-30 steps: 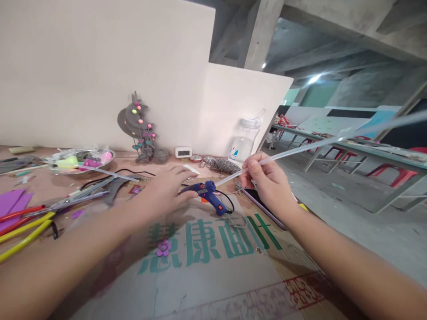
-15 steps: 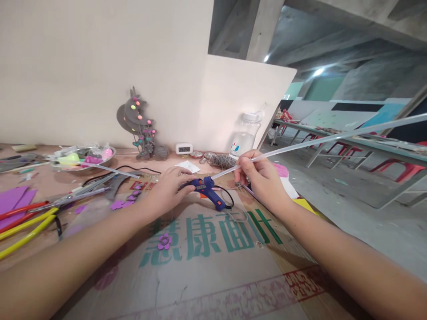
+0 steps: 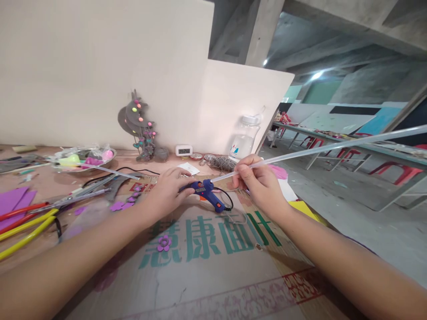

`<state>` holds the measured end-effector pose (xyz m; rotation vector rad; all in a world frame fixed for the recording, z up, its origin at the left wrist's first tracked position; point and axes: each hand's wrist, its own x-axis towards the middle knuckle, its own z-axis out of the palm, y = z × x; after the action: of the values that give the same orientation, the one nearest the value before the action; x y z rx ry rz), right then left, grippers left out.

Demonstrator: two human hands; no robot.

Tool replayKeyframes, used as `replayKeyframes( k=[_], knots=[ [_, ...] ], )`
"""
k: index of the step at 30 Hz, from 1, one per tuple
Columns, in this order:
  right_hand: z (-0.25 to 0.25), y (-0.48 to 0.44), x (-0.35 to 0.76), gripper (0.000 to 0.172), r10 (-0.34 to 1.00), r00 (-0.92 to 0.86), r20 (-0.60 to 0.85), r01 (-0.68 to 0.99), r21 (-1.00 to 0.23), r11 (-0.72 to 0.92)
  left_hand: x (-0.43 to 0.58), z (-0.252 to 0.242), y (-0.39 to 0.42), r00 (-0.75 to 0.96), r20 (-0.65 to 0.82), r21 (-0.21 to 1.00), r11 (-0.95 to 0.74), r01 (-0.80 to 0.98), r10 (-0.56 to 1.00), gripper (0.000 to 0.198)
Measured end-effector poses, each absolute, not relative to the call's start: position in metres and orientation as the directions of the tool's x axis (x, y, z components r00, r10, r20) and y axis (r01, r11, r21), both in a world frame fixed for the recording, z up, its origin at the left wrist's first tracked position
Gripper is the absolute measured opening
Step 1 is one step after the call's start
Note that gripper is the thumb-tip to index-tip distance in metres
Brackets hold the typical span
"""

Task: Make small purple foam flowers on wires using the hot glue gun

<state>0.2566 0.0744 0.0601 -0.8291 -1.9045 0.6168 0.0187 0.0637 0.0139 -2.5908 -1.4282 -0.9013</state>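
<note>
My left hand [image 3: 173, 189] grips the front part of a blue hot glue gun [image 3: 208, 195], which lies on its side over the cardboard with its handle towards me. Between the thumb and fingers of my right hand [image 3: 251, 178] is a long, translucent glue stick [image 3: 300, 152]. One end of the stick meets the rear of the glue gun; whether it is inside the opening I cannot tell. The other end runs up and out past the right edge. A small purple flower [image 3: 164, 243] with a grey ring at its middle rests on the cardboard [image 3: 213, 275] nearer to me.
At left lie red-handled and yellow-handled pliers [image 3: 30, 229], purple sheets [image 3: 15, 202] and a tray of bagged bits [image 3: 83, 166]. Behind stand a grey moon-shaped decoration [image 3: 135, 120], a small digital clock [image 3: 184, 150], a grey yarn bundle [image 3: 222, 163] and a water bottle [image 3: 245, 138].
My right hand and the glue stick have shifted very slightly, and the stick's far end sits a little lower. My left hand keeps its hold on the glue gun.
</note>
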Motion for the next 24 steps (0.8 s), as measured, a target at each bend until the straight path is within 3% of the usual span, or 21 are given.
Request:
replayKeyframes(
  k=[7, 14, 24],
  knots=[
    [0.062, 0.071, 0.257, 0.028, 0.734, -0.364, 0.573, 0.347, -0.648, 0.678, 0.018, 0.013, 0.066, 0.405, 0.492, 0.211, -0.557, 0.803, 0.771, 0.031],
    [0.062, 0.070, 0.258, 0.035, 0.726, -0.353, 0.590, 0.418, -0.595, 0.686, 0.017, 0.020, 0.062, 0.464, 0.560, 0.051, -0.588, 0.807, 0.686, 0.033],
    [0.062, 0.071, 0.258, 0.038, 0.731, -0.337, 0.594, 0.457, -0.575, 0.678, 0.010, 0.023, 0.067, 0.372, 0.598, 0.191, -0.577, 0.794, 0.710, 0.025]
  ],
)
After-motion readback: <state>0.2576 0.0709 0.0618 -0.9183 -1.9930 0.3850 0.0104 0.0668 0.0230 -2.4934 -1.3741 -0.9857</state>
